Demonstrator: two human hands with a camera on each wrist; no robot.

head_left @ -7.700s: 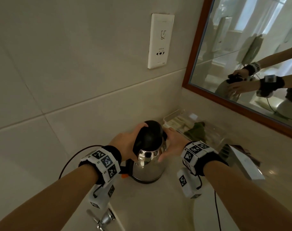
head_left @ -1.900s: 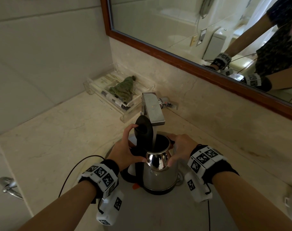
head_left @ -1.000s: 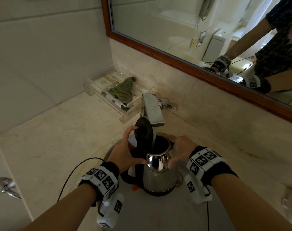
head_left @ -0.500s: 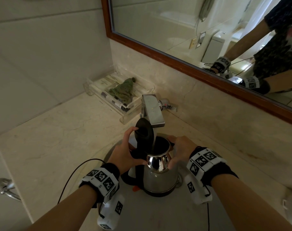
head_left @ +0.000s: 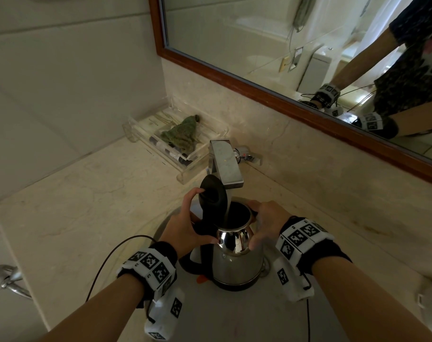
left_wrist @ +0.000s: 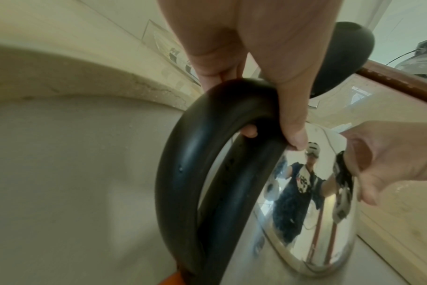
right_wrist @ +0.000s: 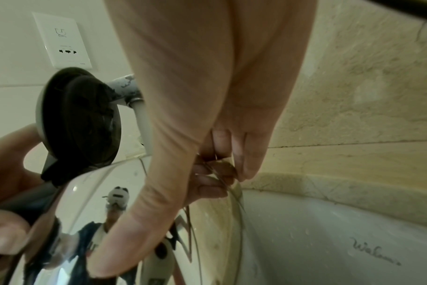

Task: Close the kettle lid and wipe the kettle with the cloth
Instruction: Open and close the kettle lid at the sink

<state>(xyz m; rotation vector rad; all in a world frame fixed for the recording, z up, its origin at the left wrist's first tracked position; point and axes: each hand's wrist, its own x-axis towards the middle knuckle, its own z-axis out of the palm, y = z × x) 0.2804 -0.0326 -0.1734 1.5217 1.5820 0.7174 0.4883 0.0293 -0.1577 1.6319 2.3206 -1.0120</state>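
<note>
1. While the kettle (head_left: 237, 262) sits in the sink basin (head_left: 234, 317) under the tap (head_left: 226, 166), its lid (head_left: 213, 196) is flipped up, standing nearly upright at the handle side, mouth wide open.
2. Left hand (head_left: 187, 225) is wrapped around the top of the black handle (left_wrist: 183, 173); thumb lies over the front of it and one fingertip pokes out from under the arch. A finger reaches up to the edge of the lid.
3. Right hand (head_left: 264, 223) is clamped on the shiny body near the rim, thumb (right_wrist: 139, 221) pressed flat on the steel, the other fingers curled round the far side.
4. Water looks to be running from the tap down into the open mouth, though it's hard to be sure.
5. Cloth (head_left: 182, 134), green and crumpled, lies in a clear tray (head_left: 185, 169) on the bench (head_left: 86, 206), back in the corner by the wall, well apart from the kettle.
6. Mirror (head_left: 284, 45) with a wooden frame hangs above the backsplash.
</note>
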